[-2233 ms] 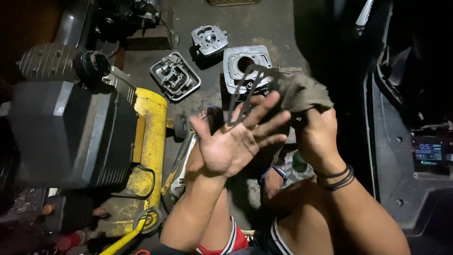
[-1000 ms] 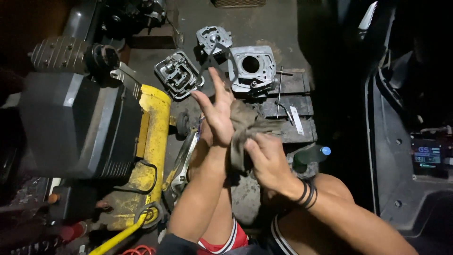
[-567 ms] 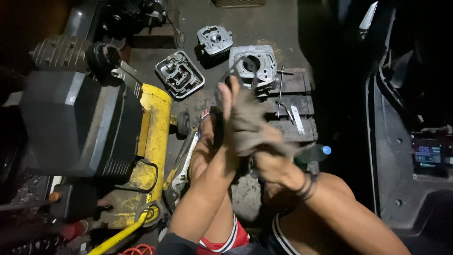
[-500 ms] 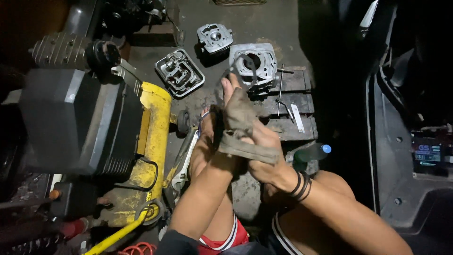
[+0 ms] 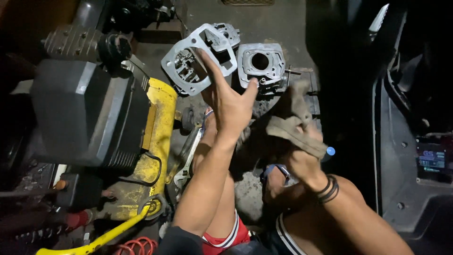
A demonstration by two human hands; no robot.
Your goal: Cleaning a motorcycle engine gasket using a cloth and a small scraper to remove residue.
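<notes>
My left fingers (image 5: 207, 63) pinch a flat grey gasket (image 5: 188, 61), held up at about eleven o'clock from my left hand (image 5: 231, 104). The gasket's long axis runs from eight o'clock to two o'clock, its face turned toward me. My right hand (image 5: 302, 158) is clenched around a dirty rag (image 5: 290, 125), at four o'clock from the left. An engine cylinder (image 5: 261, 63) lies on the floor (image 5: 278, 19) just beyond, at one o'clock.

A dark, stained concrete floor (image 5: 283, 21) is carrying everything: a grey cylinder block (image 5: 260, 63) is sitting up top, a finned head (image 5: 225, 32) just beside it, a yellow compressor (image 5: 155, 141) is lying at left, a wrench (image 5: 186, 163) resting alongside.
</notes>
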